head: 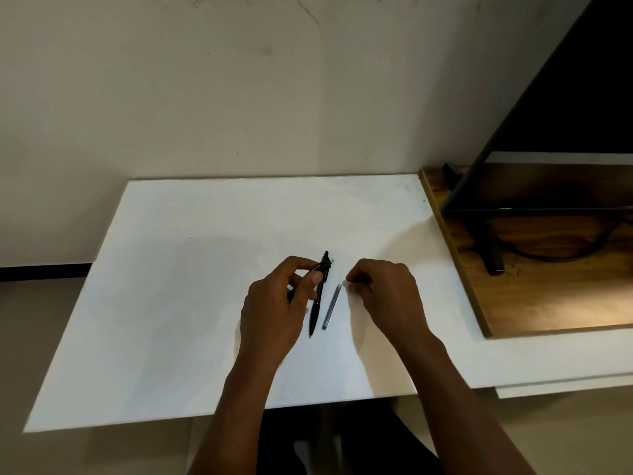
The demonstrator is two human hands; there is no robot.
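A black pen (315, 310) points its tip toward me over the white table (171, 303). My left hand (274, 310) grips its upper part between thumb and fingers, near the clip end. Just right of the pen lies a thin grey tube (331, 307), like a lead case or refill, flat on the table. My right hand (387, 296) hovers beside the tube's far end with its fingers curled and the fingertips pinched together; whether something tiny sits between them is too small to tell.
A wooden board (534, 303) lies on the table's right side, carrying a black monitor stand (489, 248) and a cable (565, 252). A plain wall stands behind the table. The table's near edge runs just below my forearms.
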